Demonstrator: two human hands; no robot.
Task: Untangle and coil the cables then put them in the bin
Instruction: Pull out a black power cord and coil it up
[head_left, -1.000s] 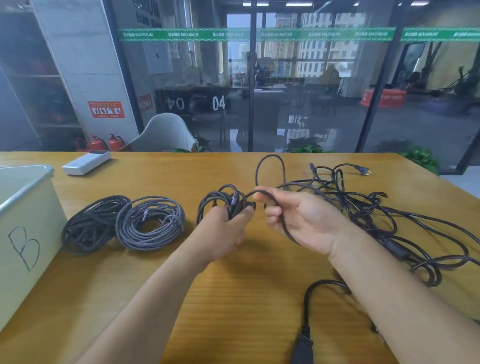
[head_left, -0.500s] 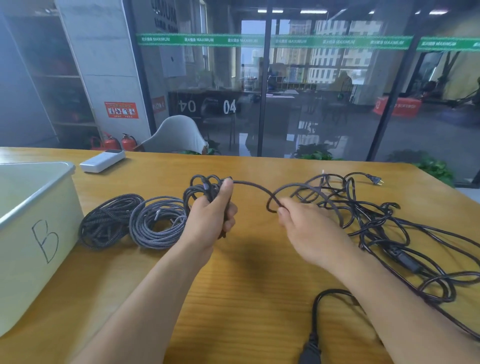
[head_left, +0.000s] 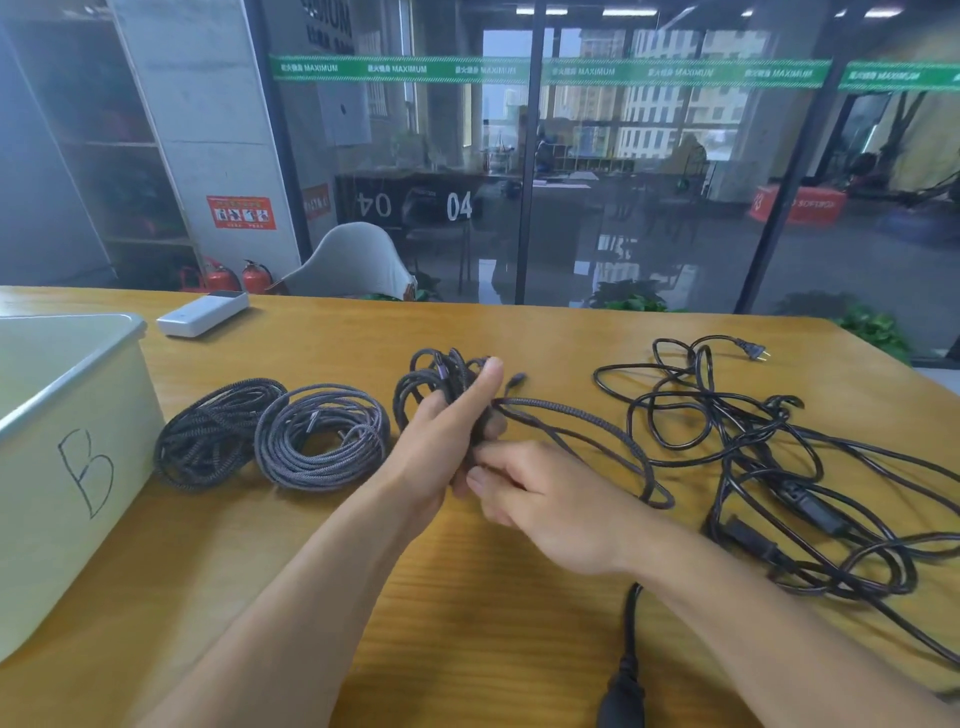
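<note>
Since half a second ago, my right hand (head_left: 550, 506) has come in from the right and now meets my left hand (head_left: 447, 436) at the bottom of the bundle, bringing a fresh turn of cable with it.

From the head camera: my left hand is clamped around a half-wound braided cable (head_left: 441, 379), thumb pressed up along its loops. My right hand's fingers are curled against the left, pinching the same cable where it joins the bundle. The loose tail (head_left: 597, 431) runs right across the wooden table (head_left: 322, 597), bends back in one loop and ends near the bundle.

Two finished coils (head_left: 322, 436) lie side by side to the left of my hands, the darker one (head_left: 213, 436) just beside the bin. To the right, well apart from the bundle, sprawls a tangle of smooth black power cords (head_left: 769, 467), one plug (head_left: 753, 352) at the far edge.

The risk, as I judge it: if my left grip slackens while the turn is handed over, the loops may spring apart. The tail could also snag the black tangle and drag it along.

The pale bin (head_left: 72, 415), marked with a letter B, stands at the left edge. Only part of its inside shows, and I see no cables there. A white box-shaped device (head_left: 202, 314) lies behind it.
</note>
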